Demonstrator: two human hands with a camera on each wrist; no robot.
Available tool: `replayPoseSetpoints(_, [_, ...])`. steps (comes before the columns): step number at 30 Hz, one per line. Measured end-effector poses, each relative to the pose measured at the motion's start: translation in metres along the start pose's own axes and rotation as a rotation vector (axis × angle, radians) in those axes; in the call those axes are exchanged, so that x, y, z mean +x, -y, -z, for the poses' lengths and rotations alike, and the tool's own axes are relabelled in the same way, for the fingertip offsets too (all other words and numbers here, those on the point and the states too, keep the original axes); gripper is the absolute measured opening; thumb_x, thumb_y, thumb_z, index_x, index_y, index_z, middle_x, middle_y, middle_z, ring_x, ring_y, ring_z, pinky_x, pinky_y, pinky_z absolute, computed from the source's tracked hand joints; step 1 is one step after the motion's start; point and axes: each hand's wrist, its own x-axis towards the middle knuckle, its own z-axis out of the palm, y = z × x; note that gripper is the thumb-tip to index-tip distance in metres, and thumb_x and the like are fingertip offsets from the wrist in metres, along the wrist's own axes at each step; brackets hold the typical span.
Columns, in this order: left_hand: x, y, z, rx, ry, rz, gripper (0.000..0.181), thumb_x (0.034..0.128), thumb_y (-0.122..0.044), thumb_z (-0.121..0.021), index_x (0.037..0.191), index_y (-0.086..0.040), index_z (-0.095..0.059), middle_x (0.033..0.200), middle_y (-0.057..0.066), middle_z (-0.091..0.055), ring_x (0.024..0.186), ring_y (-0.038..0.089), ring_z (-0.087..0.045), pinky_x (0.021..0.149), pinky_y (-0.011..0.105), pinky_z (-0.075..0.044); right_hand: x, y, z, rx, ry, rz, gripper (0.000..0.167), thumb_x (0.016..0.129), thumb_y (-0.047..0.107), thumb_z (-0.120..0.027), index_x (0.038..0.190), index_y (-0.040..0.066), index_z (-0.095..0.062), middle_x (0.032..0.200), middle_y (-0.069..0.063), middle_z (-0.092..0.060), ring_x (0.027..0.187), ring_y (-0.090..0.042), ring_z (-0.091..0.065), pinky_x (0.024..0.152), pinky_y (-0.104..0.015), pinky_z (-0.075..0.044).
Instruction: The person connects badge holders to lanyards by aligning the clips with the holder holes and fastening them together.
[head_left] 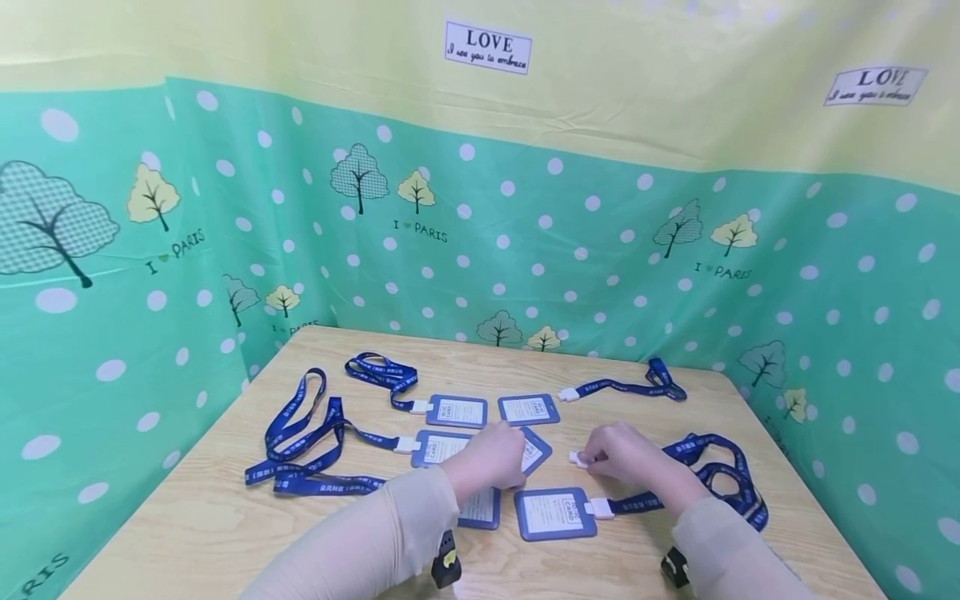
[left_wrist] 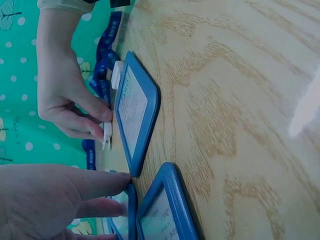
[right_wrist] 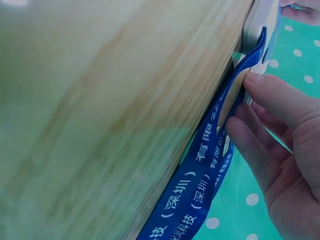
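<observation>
My left hand (head_left: 495, 457) pinches a blue-framed badge holder (head_left: 534, 450) by its edge; the holder lies at an angle, partly behind the hand. In the left wrist view the thumb rests on the frame's rim. To the right, my right hand (head_left: 626, 457) pinches the white clip (head_left: 577, 459) of a dark blue lanyard (head_left: 720, 454), apart from the held holder. White lettering runs along the strap (right_wrist: 197, 165) in the right wrist view. Just in front of both hands lies another badge holder (head_left: 555, 512) with its lanyard clip attached.
Two badge holders with clipped lanyards lie left, one nearer (head_left: 433, 448) and one farther (head_left: 457, 411). One holder (head_left: 528, 408) lies at the back beside a separate lanyard (head_left: 633, 386). Another holder (head_left: 480, 508) is partly under the left forearm. Patterned curtains (head_left: 465, 250) surround the wooden table (head_left: 195, 533).
</observation>
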Motion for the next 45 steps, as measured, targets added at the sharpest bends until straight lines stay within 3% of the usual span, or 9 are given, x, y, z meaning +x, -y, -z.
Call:
replayPoseSetpoints(6, [0.000, -0.002, -0.003, 0.018, 0.008, -0.014, 0.027, 0.0786, -0.036, -0.085, 0.084, -0.012, -0.075, 0.091, 0.003, -0.065, 0.088, 0.018, -0.058, 0.086, 0.034, -0.054, 0.000, -0.001, -0.001, 0.004, -0.005, 0.014, 0.019, 0.084, 0.012, -0.083, 0.089, 0.030, -0.081, 0.089, 0.015, -0.068, 0.087, -0.009, -0.064, 0.086, -0.039, -0.058])
replayPoseSetpoints(13, [0.001, -0.003, -0.001, 0.009, 0.020, -0.017, 0.026, 0.0792, -0.035, -0.085, 0.078, -0.014, -0.071, 0.093, 0.003, -0.063, 0.090, 0.019, -0.056, 0.086, 0.033, -0.052, 0.000, -0.004, -0.002, 0.012, -0.008, 0.044, 0.020, 0.084, 0.010, -0.083, 0.086, 0.030, -0.081, 0.088, 0.016, -0.067, 0.087, -0.008, -0.063, 0.085, -0.038, -0.057])
replayPoseSetpoints(20, [0.003, -0.001, -0.002, 0.010, 0.041, -0.034, 0.029, 0.0815, -0.035, -0.083, 0.066, -0.019, -0.063, 0.121, 0.009, -0.065, 0.107, 0.025, -0.060, 0.096, 0.036, -0.051, 0.002, -0.005, 0.000, -0.004, -0.003, 0.070, 0.018, 0.086, 0.012, -0.082, 0.085, 0.030, -0.081, 0.084, 0.017, -0.063, 0.078, -0.006, -0.057, 0.077, -0.032, -0.055])
replayPoseSetpoints(27, [0.001, 0.001, 0.000, 0.002, 0.063, -0.070, 0.028, 0.0852, -0.031, -0.079, 0.064, -0.021, -0.064, 0.122, 0.007, -0.062, 0.107, 0.022, -0.059, 0.098, 0.036, -0.050, 0.002, -0.003, 0.001, -0.008, 0.002, 0.056, 0.017, 0.087, 0.014, -0.081, 0.083, 0.031, -0.080, 0.083, 0.017, -0.063, 0.077, -0.007, -0.056, 0.076, -0.032, -0.053])
replayPoseSetpoints(35, [0.003, 0.003, 0.001, 0.004, 0.077, -0.091, 0.016, 0.0870, -0.028, -0.076, 0.074, -0.019, -0.071, 0.110, 0.002, -0.060, 0.098, 0.018, -0.055, 0.096, 0.034, -0.050, 0.001, -0.003, 0.001, -0.013, 0.003, 0.052, 0.016, 0.087, 0.014, -0.081, 0.085, 0.030, -0.081, 0.084, 0.017, -0.063, 0.078, -0.006, -0.057, 0.078, -0.033, -0.055])
replayPoseSetpoints(41, [0.006, 0.006, 0.000, 0.011, 0.089, -0.113, 0.015, 0.0893, -0.029, -0.075, 0.077, -0.022, -0.073, 0.114, 0.000, -0.061, 0.103, 0.019, -0.056, 0.099, 0.036, -0.049, -0.001, -0.002, 0.002, -0.009, 0.000, 0.072, 0.016, 0.086, 0.013, -0.081, 0.085, 0.029, -0.081, 0.084, 0.016, -0.064, 0.078, -0.006, -0.057, 0.078, -0.033, -0.055])
replayPoseSetpoints(45, [0.008, 0.010, -0.001, 0.018, 0.093, -0.140, 0.010, 0.0910, -0.031, -0.074, 0.089, -0.022, -0.079, 0.114, -0.002, -0.061, 0.103, 0.017, -0.056, 0.099, 0.035, -0.049, -0.001, -0.003, 0.003, -0.013, -0.004, 0.078, 0.017, 0.086, 0.012, -0.082, 0.085, 0.029, -0.081, 0.084, 0.016, -0.064, 0.078, -0.005, -0.057, 0.079, -0.033, -0.055])
